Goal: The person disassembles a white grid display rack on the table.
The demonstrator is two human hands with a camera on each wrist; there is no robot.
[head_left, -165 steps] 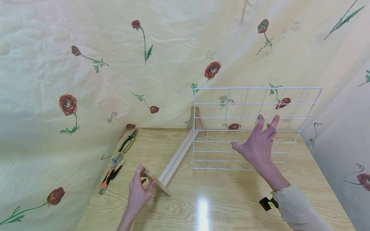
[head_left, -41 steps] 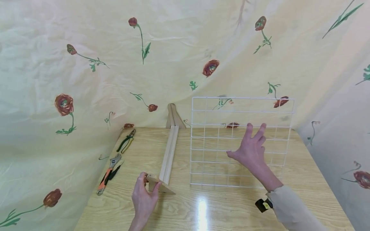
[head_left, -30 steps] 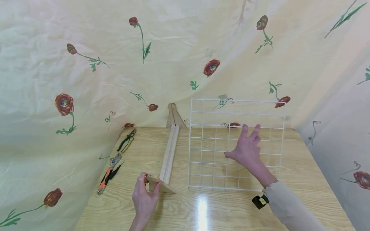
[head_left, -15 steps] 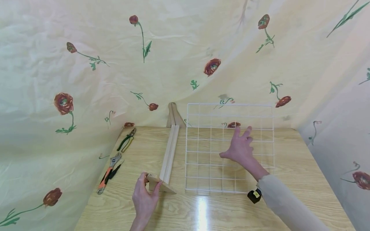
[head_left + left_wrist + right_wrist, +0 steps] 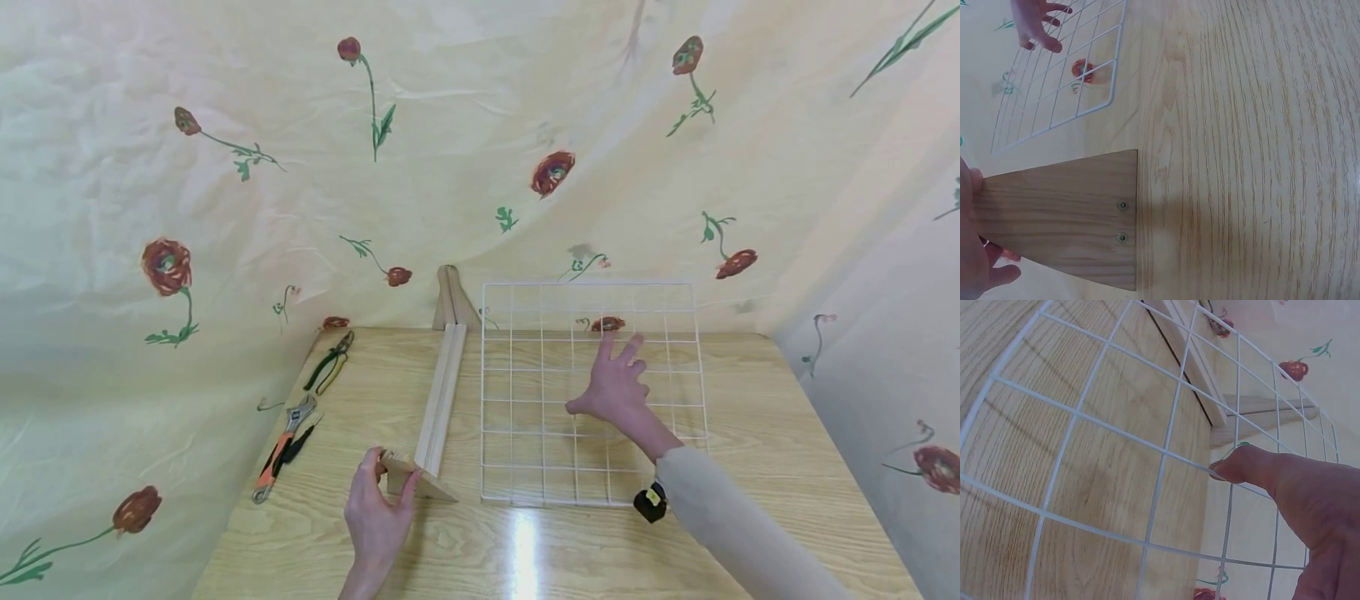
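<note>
My left hand (image 5: 377, 521) pinches the near end piece (image 5: 1066, 219) of a wooden stand, thumb on one side and fingers on the other. A long grooved bar (image 5: 442, 392) runs from it to a matching upright (image 5: 452, 300) by the wall. Two screw heads (image 5: 1122, 237) show on the end piece's outer face. To the right of the bar, my right hand (image 5: 615, 390) holds a white wire grid panel (image 5: 1165, 452) with spread fingers and thumb at its wires. The panel tilts back, its left edge close beside and apart from the bar.
Along the table's left side lie pliers (image 5: 330, 364), an adjustable wrench (image 5: 285, 450) with orange grips and a thin black pointed tool (image 5: 302, 439). A flowered cloth (image 5: 465, 167) hangs behind the wooden table (image 5: 757, 500) and at its sides.
My right hand has brought the grid panel left and lower, and turned it more square. The stand, in my left hand, has swung straighter since the earliest frame, then stayed put.
</note>
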